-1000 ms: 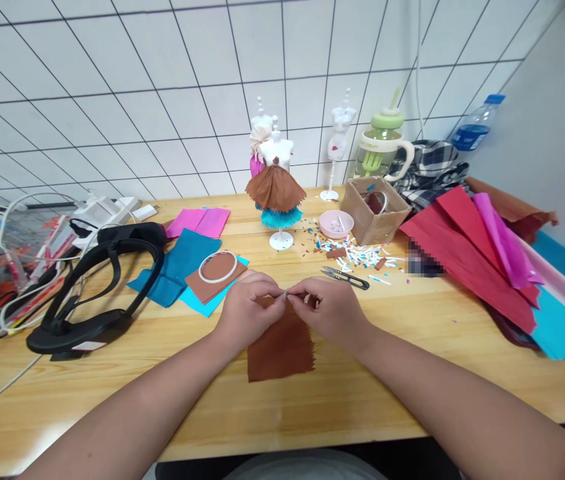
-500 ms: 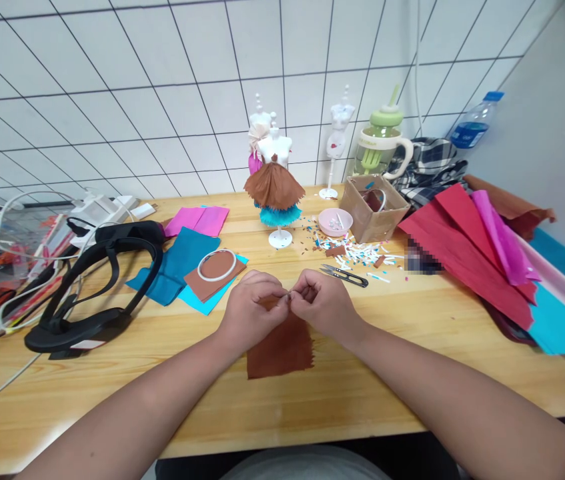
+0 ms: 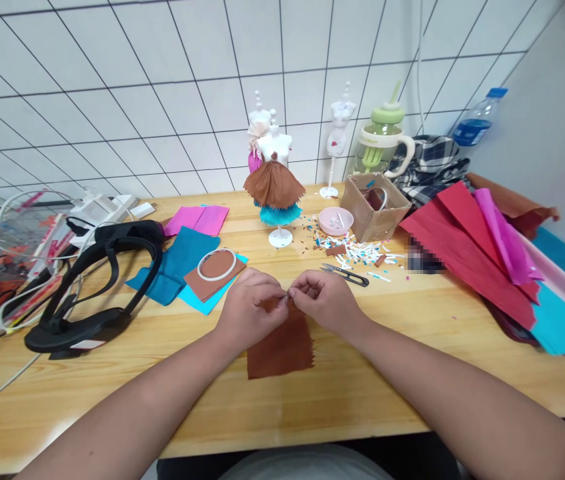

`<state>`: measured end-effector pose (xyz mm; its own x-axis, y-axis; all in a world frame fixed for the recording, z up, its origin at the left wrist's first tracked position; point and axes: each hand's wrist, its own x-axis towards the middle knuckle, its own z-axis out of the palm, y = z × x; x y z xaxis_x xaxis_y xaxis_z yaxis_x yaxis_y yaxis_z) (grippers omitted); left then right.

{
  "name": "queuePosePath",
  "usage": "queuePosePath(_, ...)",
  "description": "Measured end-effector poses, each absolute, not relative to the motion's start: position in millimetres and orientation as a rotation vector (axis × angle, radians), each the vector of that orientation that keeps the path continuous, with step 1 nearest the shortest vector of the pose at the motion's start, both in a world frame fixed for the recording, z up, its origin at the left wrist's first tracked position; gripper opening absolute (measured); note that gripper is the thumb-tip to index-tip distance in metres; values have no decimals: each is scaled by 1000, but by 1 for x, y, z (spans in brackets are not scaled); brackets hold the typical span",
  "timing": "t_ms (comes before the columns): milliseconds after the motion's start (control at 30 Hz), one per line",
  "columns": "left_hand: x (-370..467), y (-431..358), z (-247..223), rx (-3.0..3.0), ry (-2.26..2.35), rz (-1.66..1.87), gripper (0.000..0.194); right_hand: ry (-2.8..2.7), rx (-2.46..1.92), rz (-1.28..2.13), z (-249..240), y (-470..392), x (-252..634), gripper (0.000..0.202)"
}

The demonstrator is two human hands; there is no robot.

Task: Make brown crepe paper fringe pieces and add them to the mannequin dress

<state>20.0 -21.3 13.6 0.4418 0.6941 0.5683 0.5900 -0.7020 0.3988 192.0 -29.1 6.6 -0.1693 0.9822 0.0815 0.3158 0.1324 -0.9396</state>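
My left hand point(image 3: 253, 305) and my right hand point(image 3: 326, 301) meet above the middle of the table, thumbs and forefingers pinched together. Between the touching fingertips is something tiny and dark that I cannot make out. A brown sheet of crepe paper point(image 3: 282, 348) lies flat beneath them, its right edge jagged and its top part hidden by the hands. Thread snips point(image 3: 346, 273) rest just beyond my right hand. Past my left hand lies a white ring point(image 3: 217, 265) on a folded brown piece point(image 3: 207, 287).
A small dress form point(image 3: 275, 180) wears a brown and turquoise paper skirt. Behind the snips are paper scraps point(image 3: 357, 252), a pink dish point(image 3: 335, 221) and a cardboard box point(image 3: 377, 217). A black headset point(image 3: 97, 293) sits left; red paper point(image 3: 467, 247) lies right.
My right hand's fingers have shifted slightly left at the pinch. The brown sheet stays where it was.
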Motion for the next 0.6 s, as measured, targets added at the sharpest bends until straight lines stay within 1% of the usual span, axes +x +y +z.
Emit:
queuePosePath(100,20,-21,14,2552,1148,1111,7,-1517,-1261,1163,5,-28,190,8)
queuePosePath(233,19,-19,14,2524,1170,1141,8,-1344,-1202,1392,2,-23,191,12)
queuePosePath(333,17,-18,13,2524,1155,1137,8,-1318,-1195,1440,2,-22,193,15)
queuePosePath(600,15,-18,10,2660,1146,1111,6,-1667,-1287,968,8,-30,195,16)
